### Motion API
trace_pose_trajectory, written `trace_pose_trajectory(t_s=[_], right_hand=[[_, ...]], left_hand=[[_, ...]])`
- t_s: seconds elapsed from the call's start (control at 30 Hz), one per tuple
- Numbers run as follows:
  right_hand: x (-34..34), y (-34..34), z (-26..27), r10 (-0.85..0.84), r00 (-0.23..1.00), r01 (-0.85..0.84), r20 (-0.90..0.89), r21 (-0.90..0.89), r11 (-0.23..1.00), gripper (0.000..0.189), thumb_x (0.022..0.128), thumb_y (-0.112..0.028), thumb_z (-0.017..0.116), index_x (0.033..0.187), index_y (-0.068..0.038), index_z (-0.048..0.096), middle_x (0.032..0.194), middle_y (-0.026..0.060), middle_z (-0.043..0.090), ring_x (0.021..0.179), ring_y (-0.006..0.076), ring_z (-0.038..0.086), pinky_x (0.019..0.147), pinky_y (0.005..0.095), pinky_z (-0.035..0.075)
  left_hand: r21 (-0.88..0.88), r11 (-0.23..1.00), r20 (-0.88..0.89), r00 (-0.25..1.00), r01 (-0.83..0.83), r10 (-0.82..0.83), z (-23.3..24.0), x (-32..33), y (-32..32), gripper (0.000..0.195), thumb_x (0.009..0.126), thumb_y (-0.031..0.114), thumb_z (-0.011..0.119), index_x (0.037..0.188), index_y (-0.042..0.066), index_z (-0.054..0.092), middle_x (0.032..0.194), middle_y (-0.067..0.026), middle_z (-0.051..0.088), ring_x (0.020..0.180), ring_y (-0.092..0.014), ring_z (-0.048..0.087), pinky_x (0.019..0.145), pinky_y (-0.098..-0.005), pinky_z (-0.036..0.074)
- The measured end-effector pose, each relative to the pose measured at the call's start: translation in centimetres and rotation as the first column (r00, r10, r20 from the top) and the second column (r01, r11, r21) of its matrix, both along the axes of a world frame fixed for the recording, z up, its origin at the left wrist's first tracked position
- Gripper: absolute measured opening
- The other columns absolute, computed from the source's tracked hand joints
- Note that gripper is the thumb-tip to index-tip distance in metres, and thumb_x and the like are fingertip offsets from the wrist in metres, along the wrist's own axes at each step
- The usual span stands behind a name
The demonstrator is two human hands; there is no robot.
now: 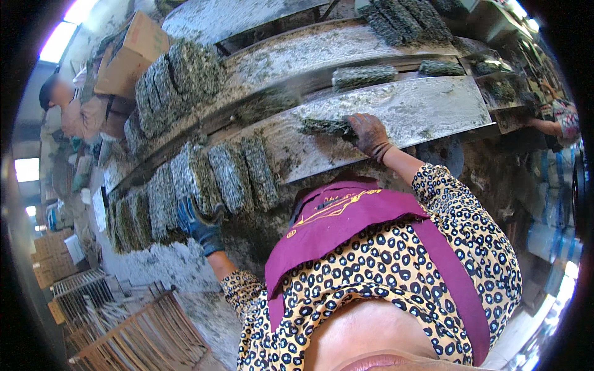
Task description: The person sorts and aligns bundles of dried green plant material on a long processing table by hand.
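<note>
My right hand point(370, 134), in a soiled brownish glove, grips the near right end of a thin, dark green flaky slab point(322, 126) on a pale sheet-topped bench point(417, 104). To the left, my left hand point(202, 227) wears a blue-grey glove. Its fingers and thumb straddle the lower end of a thick grey-green slab point(192, 174) in a row of similar slabs. Two more slabs point(236, 176) stand to the right of that one. Darker slabs point(130, 225) continue the row at its left end.
Behind runs a second bench point(297, 48), with a block of upright slabs point(178, 88) and a dark stack point(406, 21). Single slabs point(364, 76) lie between the benches. A cardboard box point(132, 55), another person point(83, 111), a person's arm point(547, 126) and slatted racks point(139, 336) surround the area.
</note>
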State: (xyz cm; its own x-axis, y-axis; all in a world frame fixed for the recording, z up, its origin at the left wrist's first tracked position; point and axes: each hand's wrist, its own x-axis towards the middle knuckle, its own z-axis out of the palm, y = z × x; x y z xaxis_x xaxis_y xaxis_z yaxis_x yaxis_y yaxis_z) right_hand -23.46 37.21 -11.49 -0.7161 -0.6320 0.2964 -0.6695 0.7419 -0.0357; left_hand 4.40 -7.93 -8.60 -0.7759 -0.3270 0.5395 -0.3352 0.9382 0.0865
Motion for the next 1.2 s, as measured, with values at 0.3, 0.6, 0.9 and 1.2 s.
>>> trace_pose_trajectory(t_s=[0.3, 0.6, 0.9, 1.2], right_hand=[[-0.6, 0.9, -0.3, 0.001, 1.0, -0.001, 0.009, -0.047, 0.999, 0.055, 0.07, -0.021, 0.068, 0.123, -0.011, 0.054, 0.115, 0.0114, 0.059, 0.104, 0.0322, 0.056, 0.089, 0.0439, 0.045], [-0.4, 0.8, -0.1, 0.029, 0.999, -0.026, 0.043, -0.072, 0.997, 0.051, 0.078, -0.028, 0.065, 0.125, -0.011, 0.055, 0.119, 0.0145, 0.059, 0.104, 0.0347, 0.057, 0.089, 0.0454, 0.046], [-0.2, 0.9, 1.3, 0.317, 0.948, -0.316, 0.002, -0.067, 0.946, 0.044, 0.077, -0.023, 0.064, 0.119, -0.015, 0.057, 0.112, 0.0105, 0.06, 0.104, 0.0325, 0.057, 0.09, 0.046, 0.043], [-1.7, -0.5, 2.7, 0.304, 0.923, -0.346, 0.235, 0.166, 0.923, 0.053, 0.081, -0.05, 0.066, 0.121, -0.015, 0.059, 0.134, 0.0112, 0.052, 0.125, 0.033, 0.046, 0.107, 0.0496, 0.032]], left_hand=[[0.012, 0.999, -0.093, 0.994, 0.05, -0.048, 0.4, -1.3, 0.5, 0.09, 0.059, 0.047, 0.084, 0.134, 0.009, 0.051, 0.136, -0.0104, 0.052, 0.129, -0.032, 0.041, 0.109, -0.0478, 0.028], [0.074, 0.997, -0.103, 0.995, 0.011, -0.003, 1.0, -1.0, 1.1, 0.084, 0.062, 0.056, 0.08, 0.128, 0.011, 0.058, 0.135, -0.0088, 0.053, 0.129, -0.031, 0.043, 0.11, -0.0492, 0.028], [0.036, 0.999, -0.094, 0.995, 0.018, -0.015, 0.6, -1.0, 1.0, 0.086, 0.061, 0.053, 0.082, 0.131, 0.01, 0.055, 0.135, -0.0087, 0.053, 0.13, -0.03, 0.041, 0.109, -0.0483, 0.028], [-0.008, 0.999, -0.097, 0.995, 0.034, -0.034, 1.1, -1.2, 1.1, 0.086, 0.063, 0.052, 0.081, 0.133, 0.01, 0.052, 0.135, -0.0102, 0.053, 0.129, -0.031, 0.042, 0.109, -0.0484, 0.03]])
